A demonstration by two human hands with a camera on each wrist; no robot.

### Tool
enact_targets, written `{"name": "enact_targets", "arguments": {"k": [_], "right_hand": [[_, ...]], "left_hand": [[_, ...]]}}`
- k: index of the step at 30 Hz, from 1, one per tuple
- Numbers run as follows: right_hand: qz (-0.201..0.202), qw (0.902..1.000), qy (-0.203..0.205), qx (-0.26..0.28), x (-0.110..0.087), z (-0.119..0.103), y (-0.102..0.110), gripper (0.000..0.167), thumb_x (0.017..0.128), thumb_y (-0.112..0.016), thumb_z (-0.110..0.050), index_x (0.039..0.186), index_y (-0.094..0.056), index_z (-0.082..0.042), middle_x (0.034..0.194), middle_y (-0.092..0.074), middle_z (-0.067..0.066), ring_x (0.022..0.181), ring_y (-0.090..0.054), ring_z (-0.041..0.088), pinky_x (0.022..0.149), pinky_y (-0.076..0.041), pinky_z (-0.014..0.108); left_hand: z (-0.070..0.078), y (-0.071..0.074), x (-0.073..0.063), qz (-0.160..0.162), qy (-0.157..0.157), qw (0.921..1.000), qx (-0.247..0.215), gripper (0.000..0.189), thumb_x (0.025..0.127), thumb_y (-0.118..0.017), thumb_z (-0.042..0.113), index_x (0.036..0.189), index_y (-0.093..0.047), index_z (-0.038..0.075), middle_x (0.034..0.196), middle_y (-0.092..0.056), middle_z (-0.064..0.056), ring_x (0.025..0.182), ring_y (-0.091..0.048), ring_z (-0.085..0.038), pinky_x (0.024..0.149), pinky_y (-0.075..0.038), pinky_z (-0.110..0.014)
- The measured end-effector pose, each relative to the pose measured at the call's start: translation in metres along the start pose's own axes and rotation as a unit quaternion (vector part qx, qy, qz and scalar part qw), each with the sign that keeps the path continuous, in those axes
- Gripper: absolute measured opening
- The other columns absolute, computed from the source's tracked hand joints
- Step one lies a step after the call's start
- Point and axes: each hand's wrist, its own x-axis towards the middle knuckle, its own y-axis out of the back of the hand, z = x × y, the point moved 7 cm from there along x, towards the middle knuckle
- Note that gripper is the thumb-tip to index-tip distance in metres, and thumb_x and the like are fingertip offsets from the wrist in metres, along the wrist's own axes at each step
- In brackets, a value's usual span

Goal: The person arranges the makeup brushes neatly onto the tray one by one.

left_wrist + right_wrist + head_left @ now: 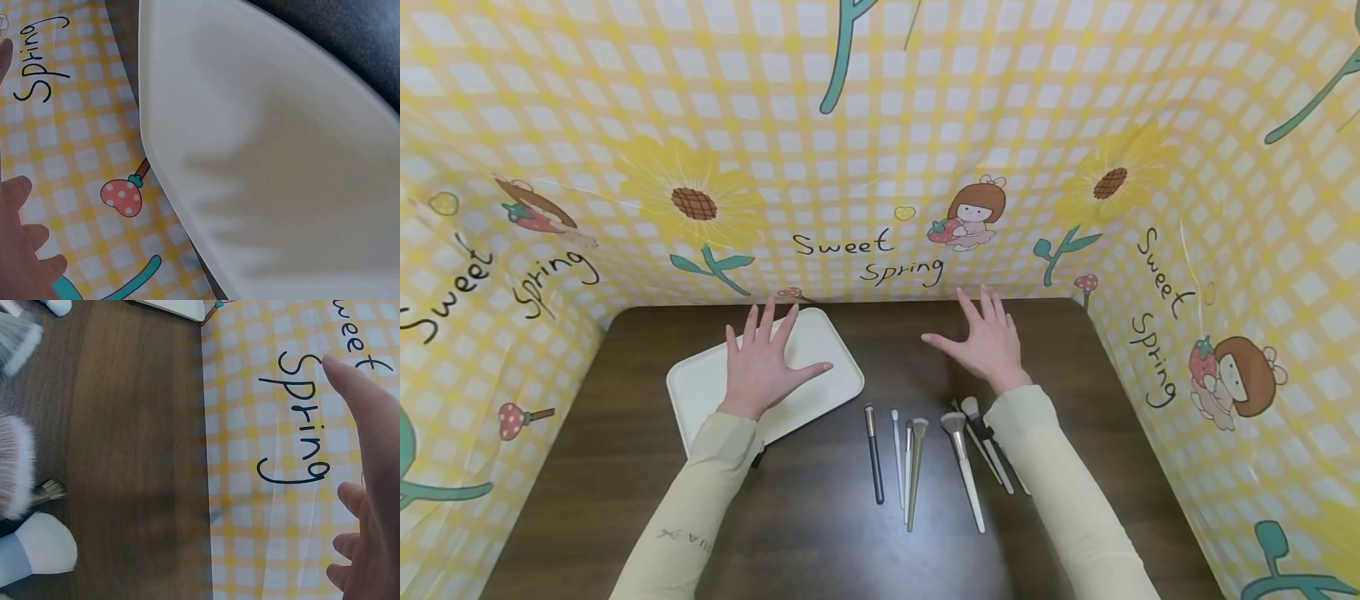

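My left hand (762,367) hovers over a cream-white tray (827,354), its fingers spread and nothing held. In the left wrist view the hand's shadow falls across the tray (206,81). My right hand (985,340) is raised above the dark table, right of the tray, thumb and fingers spread apart and holding nothing. Closest to it, below the wrist, lie several makeup brushes, among them a fluffy brush with a white handle (970,479) and others partly hidden by the sleeve. In the right wrist view a white-tipped brush (50,544) shows at the left edge.
Mid-table lie a black-handled brush (875,462), a thin white brush (898,458) and a flat-headed brush with a greenish handle (914,483). A small dark object (757,458) peeks out beside the left cuff. Yellow checked cloth (880,167) walls in the table's back and sides.
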Motion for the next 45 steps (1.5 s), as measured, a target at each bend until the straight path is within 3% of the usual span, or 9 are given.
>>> {"name": "enact_targets", "arguments": {"k": [20,26,34,45], "right_hand": [[0.012,0.9990,-0.022,0.037,-0.012,0.024,0.000,0.114,0.077,-0.054,-0.089,0.164,-0.022,-0.024,0.170,-0.005,0.013,0.154,-0.006,0.037,0.118,-0.014,0.060],[0.010,0.9963,-0.045,0.073,-0.018,0.034,-0.002,0.116,0.077,-0.056,-0.088,0.164,-0.022,-0.019,0.169,-0.008,0.016,0.152,-0.010,0.040,0.115,-0.022,0.064],[0.008,0.9893,-0.080,0.122,-0.026,0.050,-0.006,0.118,0.077,-0.057,-0.087,0.165,-0.019,-0.017,0.167,-0.014,0.018,0.150,-0.017,0.041,0.113,-0.025,0.065],[0.007,0.9856,-0.099,0.137,-0.039,0.069,-0.006,0.117,0.080,-0.055,-0.086,0.165,-0.018,-0.014,0.167,-0.016,0.021,0.150,-0.017,0.044,0.113,-0.023,0.066]], "left_hand": [[-0.009,-0.001,-0.012,-0.013,0.020,0.9996,-0.014,0.116,0.073,-0.051,0.093,0.163,-0.029,0.023,0.167,-0.017,-0.019,0.151,-0.015,-0.042,0.112,-0.004,-0.073],[-0.013,0.001,-0.018,-0.009,0.029,0.9992,-0.027,0.114,0.074,-0.054,0.091,0.159,-0.037,0.018,0.163,-0.026,-0.022,0.148,-0.020,-0.044,0.112,-0.006,-0.072],[-0.022,-0.005,-0.027,-0.020,0.047,0.9980,-0.038,0.116,0.075,-0.053,0.091,0.157,-0.038,0.010,0.157,-0.036,-0.023,0.143,-0.029,-0.044,0.112,-0.014,-0.070],[-0.039,-0.011,-0.048,-0.029,0.082,0.9944,-0.060,0.114,0.081,-0.052,0.086,0.155,-0.037,0.001,0.151,-0.042,-0.028,0.139,-0.033,-0.047,0.111,-0.011,-0.071]]}}
